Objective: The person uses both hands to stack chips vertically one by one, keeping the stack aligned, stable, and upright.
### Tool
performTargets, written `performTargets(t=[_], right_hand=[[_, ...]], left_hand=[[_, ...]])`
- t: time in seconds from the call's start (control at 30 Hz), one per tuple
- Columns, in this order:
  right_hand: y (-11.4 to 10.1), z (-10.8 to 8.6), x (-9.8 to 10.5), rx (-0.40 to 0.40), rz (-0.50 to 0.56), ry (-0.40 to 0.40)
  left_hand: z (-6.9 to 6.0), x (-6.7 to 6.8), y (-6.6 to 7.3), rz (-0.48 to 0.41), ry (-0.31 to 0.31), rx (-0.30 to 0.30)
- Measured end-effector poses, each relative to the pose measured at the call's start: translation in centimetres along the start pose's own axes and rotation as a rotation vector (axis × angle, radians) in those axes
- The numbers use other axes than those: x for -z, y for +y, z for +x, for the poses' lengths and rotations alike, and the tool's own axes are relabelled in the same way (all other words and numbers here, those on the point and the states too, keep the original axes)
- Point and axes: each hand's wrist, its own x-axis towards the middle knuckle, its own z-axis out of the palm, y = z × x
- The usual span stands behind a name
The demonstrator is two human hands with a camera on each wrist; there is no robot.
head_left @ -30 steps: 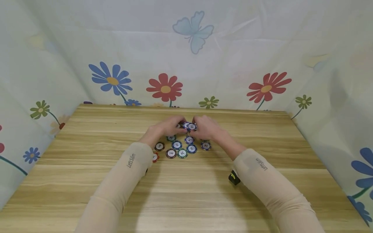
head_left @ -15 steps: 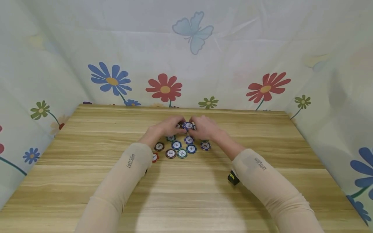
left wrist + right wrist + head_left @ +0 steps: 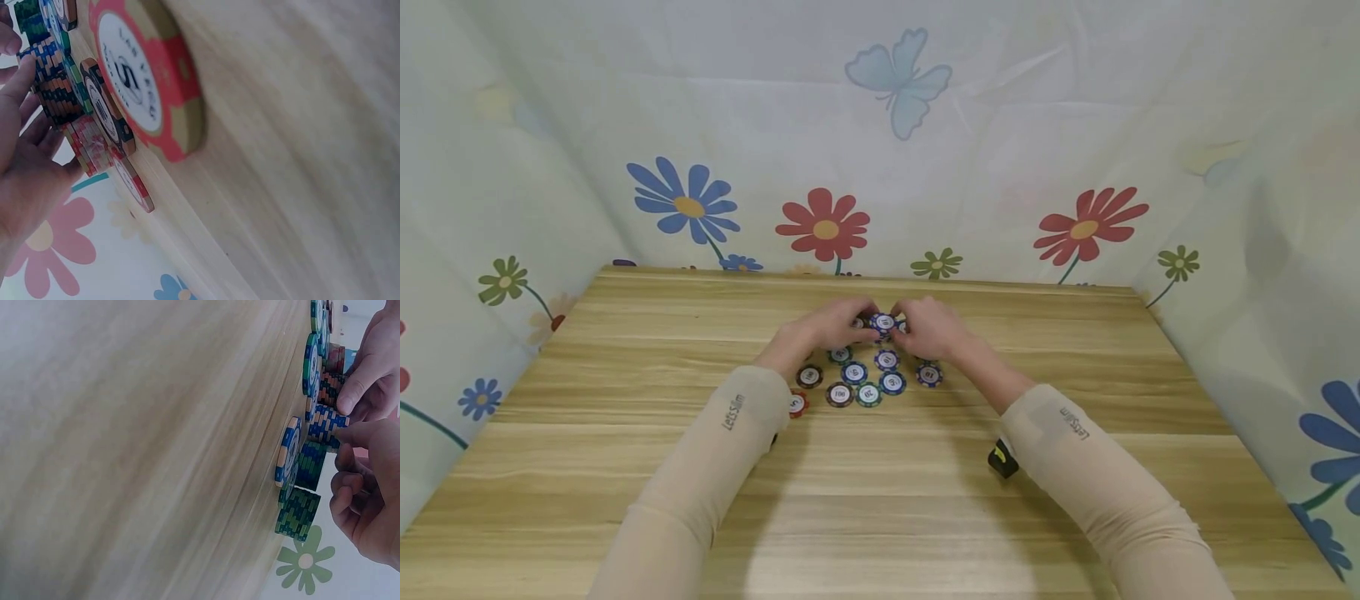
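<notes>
In the head view, a stack of blue poker chips (image 3: 883, 322) stands between my two hands. My left hand (image 3: 835, 323) holds it from the left, with thumb and fingers at its rim. From the right, my right hand (image 3: 931, 327) pinches the upper edge. The right wrist view shows this blue stack (image 3: 325, 427) in a row of chip stacks: a black-and-orange stack (image 3: 331, 389) and a red stack (image 3: 335, 358) to one side, a blue-green stack (image 3: 310, 464) and a green stack (image 3: 298, 514) to the other.
Loose chips lie nearer the person, among them a dark 100 chip (image 3: 840, 394), a green 20 chip (image 3: 869, 394), a blue chip (image 3: 929, 374) and a red 5 chip (image 3: 131, 72). Wood-grain table (image 3: 887, 517); floral curtain (image 3: 1000, 150) behind.
The blue chip in my right hand has shifted left from beside the stack and now lies over it. The right hand moved left, then slightly back right; the left hand stayed nearly still.
</notes>
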Motion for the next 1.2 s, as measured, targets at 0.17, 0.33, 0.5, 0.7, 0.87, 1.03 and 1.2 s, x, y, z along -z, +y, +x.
performTargets(t=[0.17, 0.33, 0.5, 0.7, 0.87, 1.03, 1.2], right_hand=[[0.04, 0.02, -0.17, 0.011, -0.005, 0.02], [0.19, 0.01, -0.25, 0.017, -0.01, 0.027], [0.29, -0.03, -0.3, 0.027, -0.002, 0.038], [0.45, -0.15, -0.3, 0.026, 0.017, 0.046], [0.37, -0.19, -0.27, 0.025, 0.029, 0.054], [0.48, -0.13, -0.32, 0.027, 0.032, 0.06], [0.49, -0.06, -0.41, 0.018, 0.031, 0.059]], left_hand=[[0.08, -0.11, -0.13, 0.009, -0.001, 0.004], [0.1, -0.08, -0.1, 0.012, 0.002, -0.001], [0.02, -0.01, 0.07, 0.011, 0.001, -0.003], [0.01, -0.02, 0.21, 0.02, 0.004, -0.002], [0.03, -0.05, 0.16, 0.014, 0.006, -0.003], [0.08, -0.04, 0.16, 0.012, 0.007, -0.009], [0.11, -0.05, 0.12, 0.009, 0.004, -0.004]])
